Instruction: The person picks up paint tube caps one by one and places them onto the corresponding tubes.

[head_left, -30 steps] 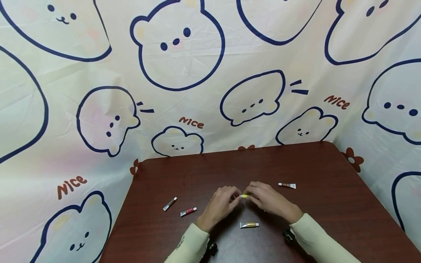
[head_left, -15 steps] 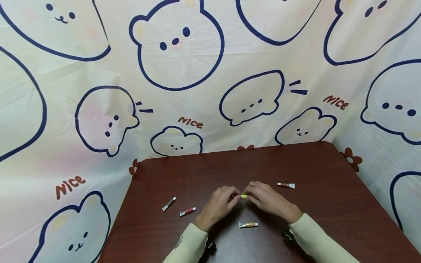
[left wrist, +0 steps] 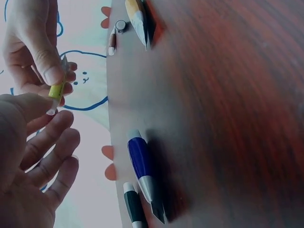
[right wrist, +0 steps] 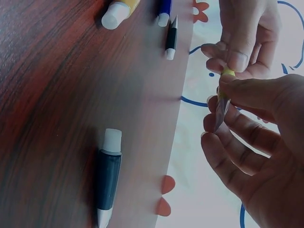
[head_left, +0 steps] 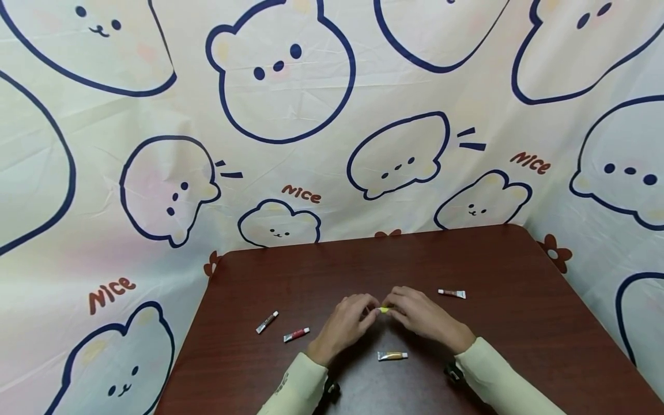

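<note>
Above the middle of the table, a small yellow paint tube [head_left: 384, 310] is held between both hands. My left hand [head_left: 342, 327] pinches its pale cap end with thumb and fingertips. My right hand [head_left: 426, 316] grips the tube's body between thumb and fingers. In the left wrist view the yellow band [left wrist: 56, 91] shows between the two thumbs; in the right wrist view the tube's flat silvery end [right wrist: 222, 115] sticks out past my right fingers. Nearest below the hands lies a gold-yellow tube [head_left: 392, 356]. The cap is partly hidden by fingertips.
On the brown table [head_left: 311, 276] a red tube [head_left: 297, 335] and a dark tube [head_left: 267, 322] lie left of the hands. A brown tube [head_left: 452, 294] lies to the right. A patterned cloth [head_left: 332, 167] hangs behind the table.
Both hands stay in nearly the same place with the yellow tube between them. Less of its white cap end shows between the fingers than a second ago. The other tubes lie still.
</note>
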A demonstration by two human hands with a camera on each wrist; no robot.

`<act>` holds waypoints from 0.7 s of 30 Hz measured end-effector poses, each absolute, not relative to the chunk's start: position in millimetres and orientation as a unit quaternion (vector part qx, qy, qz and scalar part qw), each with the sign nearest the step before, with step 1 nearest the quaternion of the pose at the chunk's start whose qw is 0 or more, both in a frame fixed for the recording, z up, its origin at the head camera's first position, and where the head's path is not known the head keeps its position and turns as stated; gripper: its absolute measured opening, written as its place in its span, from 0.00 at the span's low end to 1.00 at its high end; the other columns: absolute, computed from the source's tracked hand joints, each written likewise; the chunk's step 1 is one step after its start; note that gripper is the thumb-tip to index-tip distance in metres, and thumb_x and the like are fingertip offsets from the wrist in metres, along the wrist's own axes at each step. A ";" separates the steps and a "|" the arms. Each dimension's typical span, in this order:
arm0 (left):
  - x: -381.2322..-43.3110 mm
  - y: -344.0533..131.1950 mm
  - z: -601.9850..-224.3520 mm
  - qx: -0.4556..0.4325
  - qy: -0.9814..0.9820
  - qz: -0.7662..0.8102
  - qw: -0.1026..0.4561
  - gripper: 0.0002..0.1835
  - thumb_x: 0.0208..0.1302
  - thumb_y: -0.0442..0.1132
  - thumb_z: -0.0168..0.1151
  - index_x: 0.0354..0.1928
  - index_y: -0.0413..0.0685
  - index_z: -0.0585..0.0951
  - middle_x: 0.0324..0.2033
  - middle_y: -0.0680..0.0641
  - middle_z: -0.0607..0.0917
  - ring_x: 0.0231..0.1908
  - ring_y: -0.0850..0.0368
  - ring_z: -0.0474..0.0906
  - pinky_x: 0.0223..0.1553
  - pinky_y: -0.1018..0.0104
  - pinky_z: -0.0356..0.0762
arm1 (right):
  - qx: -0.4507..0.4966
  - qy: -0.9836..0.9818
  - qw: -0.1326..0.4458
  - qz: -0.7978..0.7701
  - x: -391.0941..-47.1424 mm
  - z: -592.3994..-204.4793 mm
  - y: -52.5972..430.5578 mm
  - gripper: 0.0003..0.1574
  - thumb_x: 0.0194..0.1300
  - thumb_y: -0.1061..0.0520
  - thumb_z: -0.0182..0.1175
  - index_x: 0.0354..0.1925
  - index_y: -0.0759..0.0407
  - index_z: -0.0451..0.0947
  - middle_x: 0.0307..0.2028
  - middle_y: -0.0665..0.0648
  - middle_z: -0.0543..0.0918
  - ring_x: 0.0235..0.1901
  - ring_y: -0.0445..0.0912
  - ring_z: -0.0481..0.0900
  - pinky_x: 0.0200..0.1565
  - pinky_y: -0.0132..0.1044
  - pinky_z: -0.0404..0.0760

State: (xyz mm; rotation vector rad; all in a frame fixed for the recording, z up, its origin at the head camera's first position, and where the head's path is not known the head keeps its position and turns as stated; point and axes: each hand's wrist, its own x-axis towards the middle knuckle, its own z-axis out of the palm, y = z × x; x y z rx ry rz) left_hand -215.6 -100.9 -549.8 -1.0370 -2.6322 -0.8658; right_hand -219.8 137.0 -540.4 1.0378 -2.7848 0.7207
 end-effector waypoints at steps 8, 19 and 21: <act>-215.3 -101.8 -550.8 -0.355 -0.888 -0.277 0.092 0.07 0.76 0.40 0.71 0.51 0.52 0.84 0.43 0.55 0.90 0.43 0.60 0.86 0.47 0.65 0.81 | 0.333 -0.912 0.037 0.237 -219.8 -542.5 135.6 0.07 0.75 0.58 0.71 0.49 0.49 0.88 0.43 0.45 0.84 0.40 0.35 0.80 0.42 0.33 0.85; -217.0 -102.9 -550.1 -0.342 -0.887 -0.293 0.100 0.04 0.76 0.41 0.70 0.47 0.53 0.84 0.39 0.55 0.89 0.40 0.59 0.87 0.48 0.61 0.83 | 0.335 -0.910 0.049 0.239 -219.8 -541.3 135.6 0.06 0.74 0.57 0.72 0.47 0.48 0.88 0.42 0.44 0.84 0.40 0.36 0.80 0.42 0.33 0.85; -216.9 -102.8 -550.2 -0.351 -0.884 -0.288 0.112 0.05 0.75 0.39 0.72 0.47 0.53 0.84 0.39 0.55 0.90 0.39 0.61 0.85 0.45 0.64 0.81 | 0.336 -0.910 0.052 0.237 -219.9 -541.8 135.7 0.06 0.74 0.57 0.72 0.48 0.48 0.88 0.43 0.45 0.84 0.40 0.37 0.80 0.42 0.34 0.85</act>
